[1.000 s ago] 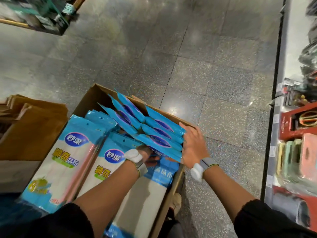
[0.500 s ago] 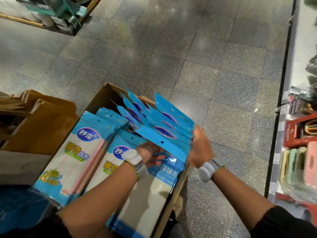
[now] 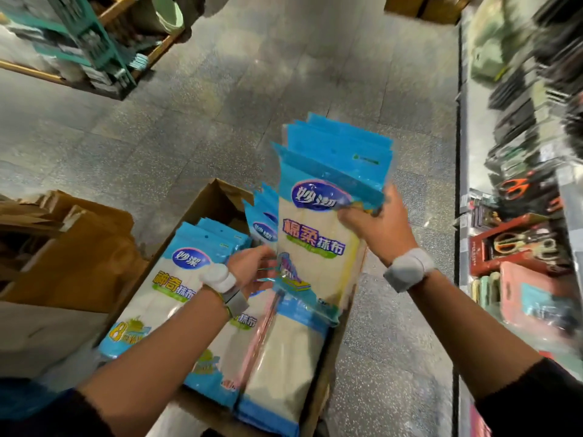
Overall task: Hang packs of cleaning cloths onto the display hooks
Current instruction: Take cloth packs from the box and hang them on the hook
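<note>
A grey speckled tile floor (image 3: 195, 127) fills the shop aisle, with a shelf (image 3: 517, 234) of boxed scissors and other goods running along the right edge and a wooden rack (image 3: 94, 55) of stock at the far left. Below the grip sits an open cardboard box (image 3: 217, 200), its near end cut off by the frame; brown paper bags (image 3: 72, 247) lie just to its left. Inside the box, under and to the left of the raised bundle, more cloth packs (image 3: 176, 285) lie flat in rows, blue-topped with pale cloth showing through the clear fronts. A bundle of packs (image 3: 318, 234) is held upright above the box's right side, the blue header cards fanned a little at the top, each with a small hanging hole. The right hand (image 3: 375, 225) is clamped on the bundle's right edge just under the headers, thumb across the front and fingers wrapped behind. The left hand (image 3: 252, 266) is at the bundle's lower left corner, fingers curled and touching the edge of the packs there; motion blur hides whether it pinches firmly. Both wrists carry white bands (image 3: 410, 266), and dark sleeves (image 3: 536, 402) cover the upper forearms nearest the camera.
</note>
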`<state>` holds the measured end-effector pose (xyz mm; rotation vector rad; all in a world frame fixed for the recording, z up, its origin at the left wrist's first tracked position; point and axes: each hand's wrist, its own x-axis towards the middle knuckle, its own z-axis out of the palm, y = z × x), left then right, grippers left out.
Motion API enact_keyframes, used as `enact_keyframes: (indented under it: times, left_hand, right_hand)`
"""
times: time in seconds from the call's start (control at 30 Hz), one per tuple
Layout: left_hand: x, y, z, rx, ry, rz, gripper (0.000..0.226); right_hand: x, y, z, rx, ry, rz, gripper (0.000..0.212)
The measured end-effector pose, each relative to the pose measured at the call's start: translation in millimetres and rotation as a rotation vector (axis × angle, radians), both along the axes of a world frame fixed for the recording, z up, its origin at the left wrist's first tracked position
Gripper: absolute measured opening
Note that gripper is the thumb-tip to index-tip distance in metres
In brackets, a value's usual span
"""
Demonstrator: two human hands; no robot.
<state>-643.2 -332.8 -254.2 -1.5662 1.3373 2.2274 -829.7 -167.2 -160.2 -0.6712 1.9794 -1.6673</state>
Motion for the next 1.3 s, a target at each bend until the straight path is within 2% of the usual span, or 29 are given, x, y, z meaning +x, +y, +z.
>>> enact_keyframes:
  times: [0.13,0.27,0.3,0.4,0.47,0.53,0.63,0.8,0.9,1.07,1.17,1.3]
  left_hand:
    - [27,-43,32,-0.124,0.058,-0.003,0.037]
    - [50,-73,64,-0.089,0.225,-0.093,0.089]
    - [56,-79,72,-0.086,0.284,-0.101,0.092]
    - [72,-87,94,-0.024,0.428,-0.128,0.08]
    - [91,-92,104,0.042,0.454,-0.103,0.085]
    - [104,-88,111,0.126,0.459,-0.098,0.088]
    - [136,-88,115,0.218,0.498,-0.093,0.08]
    - [182,-71,102,0.199,0.499,0.001,0.079]
    - [203,-51,92,0.257,0.442,0.028,0.077]
    - [247,-6,82,0.348,0.415,0.106,0.081]
    - [268,21,80,0.345,0.344,0.136,0.082]
    - [287,57,90,0.294,0.344,0.239,0.063]
  right_hand:
    - [34,-18,44,-0.001,-0.01,0.012,0.051]
    - [71,-37,79,-0.098,-0.159,0.033,0.043]
    - [82,-43,87,-0.135,-0.233,0.04,0.04]
    - [108,-57,91,-0.163,-0.493,0.04,0.05]
    - [128,-66,87,-0.132,-0.651,0.043,0.046]
    - [141,-73,80,-0.144,-0.747,0.052,0.037]
    - [170,-89,66,-0.127,-0.873,0.037,0.04]
    - [196,-103,39,-0.082,-0.907,0.046,0.044]
    - [212,-104,30,-0.038,-0.937,0.073,0.046]
    - [245,-77,13,-0.055,-0.992,0.15,0.045]
    - [262,-52,6,0.048,-1.026,0.17,0.044]
    - [278,-29,1,0.152,-1.019,0.172,0.045]
